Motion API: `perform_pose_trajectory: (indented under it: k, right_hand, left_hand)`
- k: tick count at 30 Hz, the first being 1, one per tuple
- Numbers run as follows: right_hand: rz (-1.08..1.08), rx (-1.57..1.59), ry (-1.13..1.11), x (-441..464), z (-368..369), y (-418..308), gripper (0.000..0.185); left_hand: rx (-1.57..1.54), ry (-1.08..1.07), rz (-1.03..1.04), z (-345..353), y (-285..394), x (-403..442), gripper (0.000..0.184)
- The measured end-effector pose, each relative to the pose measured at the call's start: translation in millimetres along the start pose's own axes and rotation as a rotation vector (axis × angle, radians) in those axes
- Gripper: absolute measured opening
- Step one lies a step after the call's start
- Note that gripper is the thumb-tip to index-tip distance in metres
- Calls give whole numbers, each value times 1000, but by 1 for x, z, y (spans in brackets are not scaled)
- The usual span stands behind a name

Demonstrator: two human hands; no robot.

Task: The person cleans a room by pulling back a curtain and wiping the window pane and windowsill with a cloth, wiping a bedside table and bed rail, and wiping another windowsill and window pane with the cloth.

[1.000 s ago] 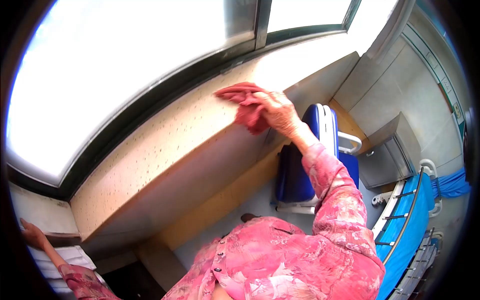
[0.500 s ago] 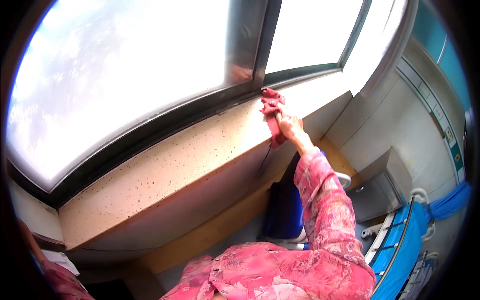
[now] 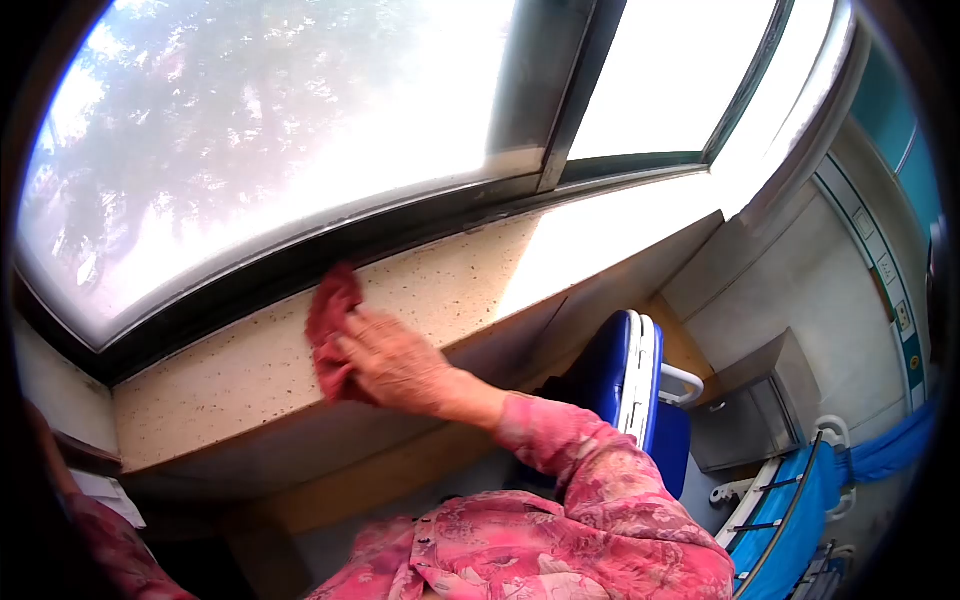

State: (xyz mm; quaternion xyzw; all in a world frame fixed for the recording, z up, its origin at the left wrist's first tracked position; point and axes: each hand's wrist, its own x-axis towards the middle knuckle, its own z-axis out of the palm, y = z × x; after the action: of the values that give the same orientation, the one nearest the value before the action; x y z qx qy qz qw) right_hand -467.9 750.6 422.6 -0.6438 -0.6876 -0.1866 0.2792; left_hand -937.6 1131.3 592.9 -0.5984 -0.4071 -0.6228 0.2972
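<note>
A dark red cloth (image 3: 332, 325) is bunched under my right hand (image 3: 395, 362), whose fingers are closed on it. Both rest on the speckled, cream-coloured windowsill (image 3: 225, 385), left of its middle. Part of the cloth reaches toward the dark window frame (image 3: 430, 218), and its lower end lies at the sill's front edge. At the far left, only the wrist and a dim part of my left hand (image 3: 48, 450) show beside the sill's end; its fingers are lost in the dark rim of the view.
A blue case-like object with white edges (image 3: 630, 375) stands below the sill to the right. Behind it are a grey metal cabinet (image 3: 755, 425) and a bed rail (image 3: 790, 500) with blue fabric. White papers (image 3: 108, 495) lie at lower left. Bright sunlight covers the sill's right part.
My right hand has swept the cloth leftward along the sill, from near the window's upright bar to left of the middle. More of the blue object now shows. The left arm stays at the far left.
</note>
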Motion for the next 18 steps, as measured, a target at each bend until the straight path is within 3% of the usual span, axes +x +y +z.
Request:
perform_pose_trajectory:
  k: [3,8,12,13,14,18]
  right_hand:
    - [-161,85,4,33,31,-30,42]
    - [-235,318,-59,70,50,-60,42]
    - [-313,374,-74,78,57,-60,40]
    - [-305,435,-138,79,54,-58,42]
    - [-331,353,-88,75,57,-59,45]
    - [-410,442,-216,78,60,-57,56]
  left_hand:
    - [29,-14,-8,0,2,-2,69]
    - [124,-29,-57,15,-22,-5,68]
    - [520,51,341,29,-101,7,46]
    - [183,107,285,28,-101,20,49]
    - [106,142,184,23,-72,10,55]
    - [150,117,89,4,-10,-4,59]
